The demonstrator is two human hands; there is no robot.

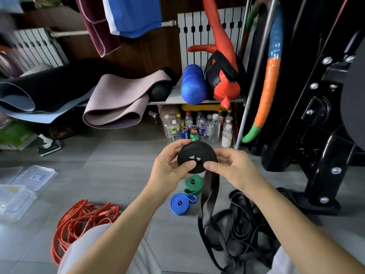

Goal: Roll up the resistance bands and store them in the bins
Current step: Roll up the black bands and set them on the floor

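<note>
Black band roll [194,155]: one coil of flat resistance band, held in the air at the frame's centre, its open core facing the camera. One loose tail [207,194] leaves the coil at 6 o'clock and hangs to the floor [118,175].

Left hand [167,167], at 9 o'clock of the coil: thumb pressed on the front face beside the core, fingers [178,144] curled over the rim to the back, so the coil is pinched. Right hand [231,169], at 3 o'clock of the coil: thumb on the front face, fingers curled behind, pinching the same coil.

On the floor, two finished rolls lie just beside each other at 6 o'clock of the held coil: one green roll [193,184], and one blue roll [180,203] nearer the person. Two loose heaps flank them: one red heap [83,218] at 8 o'clock of the frame and one black heap [239,224] at 5 o'clock, which the tail runs into.

Clear plastic bins [15,200] sit at 9 o'clock of the frame, well apart from the rolls; two pieces show, and whether the farther one [33,177] is a bin or a lid cannot be told.

At 12 o'clock of the coil, three drink cans [189,133] stand among plastic bottles under a shelf that carries one blue foam roller [193,84].
</note>
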